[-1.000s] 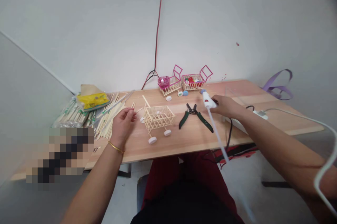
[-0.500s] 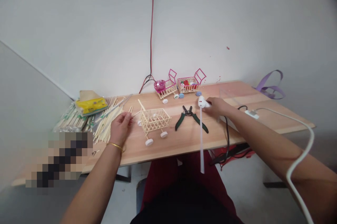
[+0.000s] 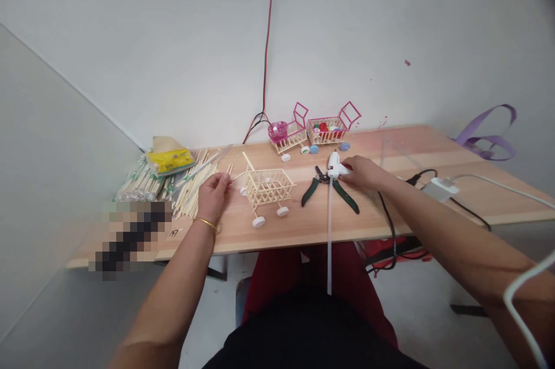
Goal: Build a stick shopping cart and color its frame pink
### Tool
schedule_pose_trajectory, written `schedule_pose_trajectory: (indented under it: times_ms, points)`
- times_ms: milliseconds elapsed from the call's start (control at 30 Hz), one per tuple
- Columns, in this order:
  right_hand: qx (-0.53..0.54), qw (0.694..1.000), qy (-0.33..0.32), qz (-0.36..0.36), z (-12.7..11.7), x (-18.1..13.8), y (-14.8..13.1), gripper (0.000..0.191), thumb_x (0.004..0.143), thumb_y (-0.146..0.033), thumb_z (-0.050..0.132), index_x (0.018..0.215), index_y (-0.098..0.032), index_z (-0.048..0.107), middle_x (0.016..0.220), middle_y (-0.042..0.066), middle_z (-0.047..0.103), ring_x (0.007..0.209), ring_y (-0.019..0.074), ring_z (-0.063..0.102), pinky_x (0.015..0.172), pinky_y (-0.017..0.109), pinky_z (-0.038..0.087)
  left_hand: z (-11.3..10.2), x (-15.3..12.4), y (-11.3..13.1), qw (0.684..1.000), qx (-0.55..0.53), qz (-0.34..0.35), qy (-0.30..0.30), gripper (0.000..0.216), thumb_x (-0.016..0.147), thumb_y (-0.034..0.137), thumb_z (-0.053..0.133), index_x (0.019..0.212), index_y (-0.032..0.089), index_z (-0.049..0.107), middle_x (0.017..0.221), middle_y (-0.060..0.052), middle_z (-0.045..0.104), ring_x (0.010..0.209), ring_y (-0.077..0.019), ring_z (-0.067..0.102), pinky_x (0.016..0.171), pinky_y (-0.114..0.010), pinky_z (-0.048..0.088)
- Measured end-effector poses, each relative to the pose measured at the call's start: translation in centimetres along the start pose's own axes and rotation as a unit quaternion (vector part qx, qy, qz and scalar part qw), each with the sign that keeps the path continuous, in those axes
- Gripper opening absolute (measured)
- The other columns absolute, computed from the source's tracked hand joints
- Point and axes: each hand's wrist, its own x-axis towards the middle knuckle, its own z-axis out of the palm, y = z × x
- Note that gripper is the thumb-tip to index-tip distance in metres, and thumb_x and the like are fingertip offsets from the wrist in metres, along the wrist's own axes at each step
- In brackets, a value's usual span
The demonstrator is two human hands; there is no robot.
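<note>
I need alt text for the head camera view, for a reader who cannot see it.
At a wooden table, the right hand holds a white glue gun over green pliers; the left hand pinches a thin stick beside a small stick cart.

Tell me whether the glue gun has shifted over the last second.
Yes. The glue gun in the right hand has moved left, toward the green pliers; its glue stick now crosses them.

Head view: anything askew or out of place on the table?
The glue gun in the right hand has a long glue stick jutting past the table edge; sticks lie loosely scattered at left.
</note>
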Motion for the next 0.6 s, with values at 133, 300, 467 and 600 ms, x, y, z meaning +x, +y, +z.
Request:
schedule_pose_trajectory:
  times_ms: [133, 300, 467, 600]
  points:
    - [-0.005, 1.000, 0.004, -0.018, 0.4, -0.2, -0.3, 0.028, 0.081, -0.030, 0.062, 0.102, -0.013, 0.070, 0.104, 0.017, 0.072, 0.095, 0.0277, 0.066, 0.075, 0.029, 0.044, 0.0, 0.0, -0.2, 1.000, -0.015, -0.001, -0.006, 0.035, 0.075, 0.051, 0.067, 0.079, 0.016, 0.067, 0.073, -0.001, 0.065, 0.061, -0.0121, 0.057, 0.063, -0.025, 0.045]
    - [-0.001, 0.999, 0.032, 0.006, -0.1, -1.7, -0.4, 0.053, 0.081, -0.037, 0.065, 0.126, -0.007, 0.060, 0.122, 0.025, 0.063, 0.107, 0.0334, 0.063, 0.089, 0.036, 0.046, 0.2, -0.2, 0.1, 0.999, -0.041, -0.004, -0.032, 0.041, 0.071, 0.048, 0.073, 0.096, 0.017, 0.065, 0.081, -0.002, 0.065, 0.068, -0.0128, 0.060, 0.066, -0.026, 0.048]
    - [0.078, 0.993, 0.091, -0.022, -1.7, -3.7, -0.8, 0.048, 0.086, -0.035, 0.059, 0.126, -0.010, 0.058, 0.124, 0.021, 0.062, 0.099, 0.0276, 0.068, 0.089, 0.036, 0.050, -0.6, -0.5, 0.4, 0.996, -0.072, 0.015, -0.053, 0.057, 0.066, 0.043, 0.079, 0.114, 0.021, 0.056, 0.098, -0.004, 0.062, 0.092, -0.0166, 0.063, 0.084, -0.030, 0.051]
    - [0.153, 0.975, 0.141, -0.073, -2.3, -4.7, -1.6, 0.034, 0.082, -0.035, 0.061, 0.110, -0.016, 0.063, 0.114, 0.014, 0.068, 0.089, 0.0268, 0.070, 0.080, 0.039, 0.054, -2.1, -1.8, -0.2, 0.990, -0.052, 0.023, -0.131, 0.084, 0.061, 0.042, 0.085, 0.133, 0.025, 0.044, 0.115, -0.009, 0.057, 0.108, -0.0231, 0.060, 0.097, -0.042, 0.047]
